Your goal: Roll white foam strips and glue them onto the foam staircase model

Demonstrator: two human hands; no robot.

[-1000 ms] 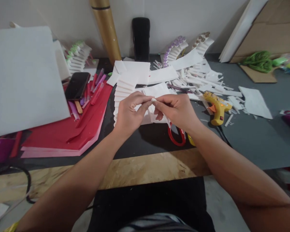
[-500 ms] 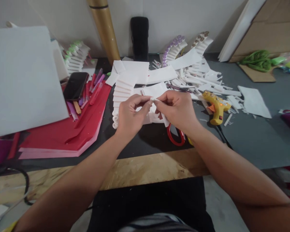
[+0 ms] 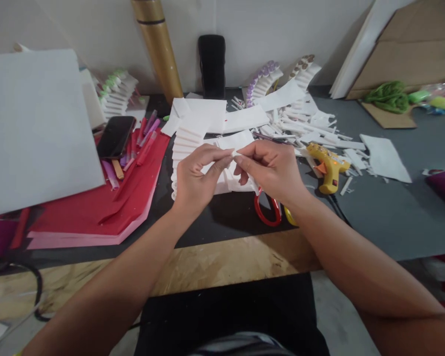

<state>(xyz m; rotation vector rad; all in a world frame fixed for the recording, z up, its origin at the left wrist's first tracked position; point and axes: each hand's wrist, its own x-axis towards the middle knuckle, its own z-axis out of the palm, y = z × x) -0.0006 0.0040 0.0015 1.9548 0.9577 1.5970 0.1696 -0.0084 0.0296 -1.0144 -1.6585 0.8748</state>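
Note:
My left hand (image 3: 200, 173) and my right hand (image 3: 272, 165) meet fingertip to fingertip above the table. Between them they pinch a small white piece of paper (image 3: 233, 154), most of it covered by the fingers. Beneath lie white paper sheets (image 3: 241, 139). Just left of my left hand runs a fan of folded white paper strips (image 3: 184, 146), its near end showing small rolled tips. Scissors with a red handle (image 3: 267, 210) lie below my right hand, their blades hidden. To the right of that hand rests a yellow glue gun (image 3: 330, 170).
White paper scraps (image 3: 300, 121) spread behind my right hand. On the left, a phone (image 3: 116, 136) and markers lie on red paper (image 3: 85, 207), beside a white board (image 3: 37, 128). A gold bottle (image 3: 159, 49) and a black case (image 3: 211, 64) stand against the wall.
Both hands stay together on the small white paper, with the fingers shifted slightly. The whole view has moved a little, so things appear slightly lower and further left.

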